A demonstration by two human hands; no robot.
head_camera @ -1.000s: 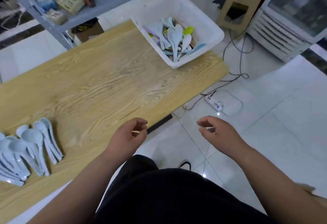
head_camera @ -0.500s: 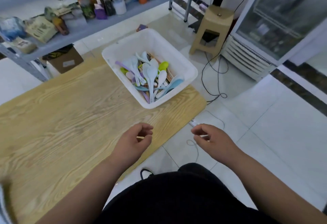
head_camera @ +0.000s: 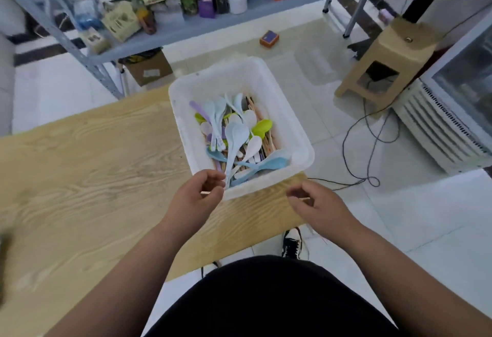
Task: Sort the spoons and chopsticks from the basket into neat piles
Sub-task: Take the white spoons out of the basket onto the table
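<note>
Locate the white basket [head_camera: 306, 151] at the far right end of the wooden table [head_camera: 93, 177]; one corner sits close to the table's right edge. It holds a loose heap of plastic spoons [head_camera: 234, 137] in pale blue, white, green and purple, lying crossed at mixed angles. The brown chopsticks [head_camera: 269, 142] lie beneath and beside the spoons and are mostly covered, so they cannot be counted. Your left hand [head_camera: 197, 198] hovers at the basket's near rim, fingers loosely curled and gripping nothing that can be made out. Its fingertips are just beside a pale blue spoon handle; contact cannot be confirmed. Your right hand [head_camera: 316, 206] hovers over the table's right corner, fingers likewise loosely curled with nothing visibly held. The white label on the cardboard box [head_camera: 149, 70] under the shelf [head_camera: 186, 30] is unreadable, and the printing on the shelf's bottles and packets is blurred. The glass-fronted cabinet [head_camera: 452, 92] is cut off at the right edge of the frame, and the table runs out of view at the left.
</note>
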